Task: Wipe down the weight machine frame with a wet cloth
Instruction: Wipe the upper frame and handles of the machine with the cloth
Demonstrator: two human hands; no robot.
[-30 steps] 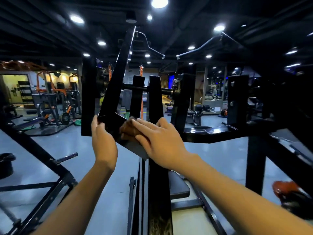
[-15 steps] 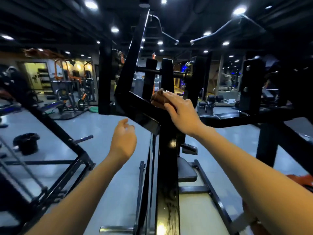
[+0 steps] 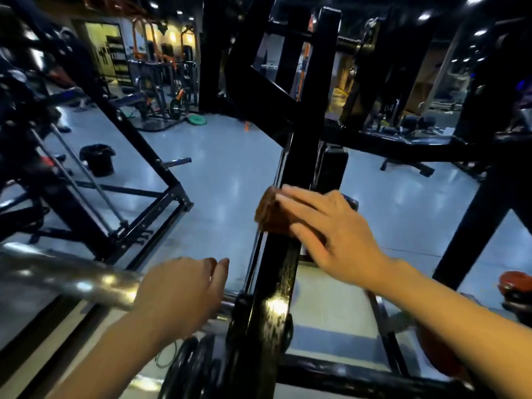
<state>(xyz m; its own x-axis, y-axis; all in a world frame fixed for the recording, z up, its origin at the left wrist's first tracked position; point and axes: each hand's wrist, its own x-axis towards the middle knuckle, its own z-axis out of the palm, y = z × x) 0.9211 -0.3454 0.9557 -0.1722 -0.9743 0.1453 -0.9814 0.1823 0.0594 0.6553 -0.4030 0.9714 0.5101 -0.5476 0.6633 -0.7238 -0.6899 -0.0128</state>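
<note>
My right hand (image 3: 331, 226) lies flat on the brown cloth (image 3: 272, 214) at the centre of the frame, fingers straight and spread, pressing it against the black upright beam (image 3: 299, 156) of the weight machine frame. The cloth is folded into a thick pad (its left edge sticks out past my fingertips) and wraps a little over the beam's left side. The beam runs from the bottom centre up through the middle, glossy and speckled with reflected light below my hand.

My left hand (image 3: 184, 292) is at lower centre-left, holding nothing, fingers loosely extended and close together. It sits over the chrome bar (image 3: 66, 279) that comes in from the left edge; whether it touches the bar I cannot tell.

In the left middle of the frame a black bin (image 3: 98, 159) stands on the grey floor (image 3: 224, 174). A green weight plate (image 3: 197, 119) lies on the floor farther back, upper centre-left.
</note>
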